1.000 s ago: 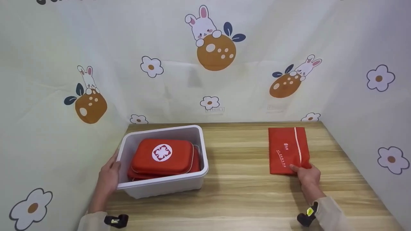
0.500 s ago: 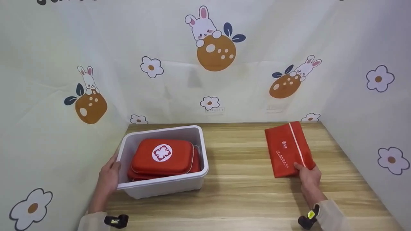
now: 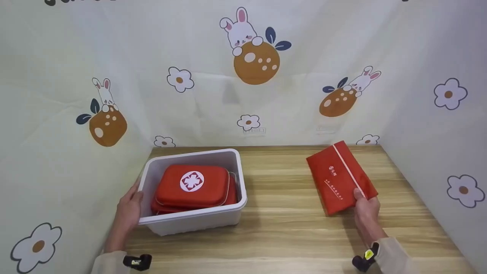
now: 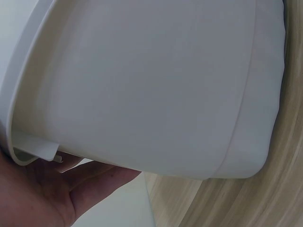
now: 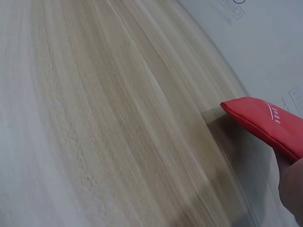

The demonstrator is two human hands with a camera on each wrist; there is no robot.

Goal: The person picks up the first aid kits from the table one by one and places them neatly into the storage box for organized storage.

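My right hand (image 3: 367,213) holds a flat red fabric pouch (image 3: 333,182) by its near right corner, thumb on top. The pouch has white print and a white stripe, and it is tilted above the table. In the right wrist view, the pouch (image 5: 270,123) casts a shadow below it. At the left, my left hand (image 3: 129,209) grips the side of a white plastic bin (image 3: 192,220) near its rim. The left wrist view shows fingers (image 4: 102,184) along the bin's outer wall. Inside the bin, a red first-aid case (image 3: 213,186) with a white emblem lies on other red items, mostly hidden.
The wood-grain table (image 3: 281,236) runs between bin and pouch. A pale curtain (image 3: 296,102) printed with rabbits, oranges and flowers encloses the back and both sides. The bin stands close to the left side of it.
My right hand has lifted the pouch off the table, turned it anticlockwise and shifted it slightly left. The left hand and the bin have stayed put.
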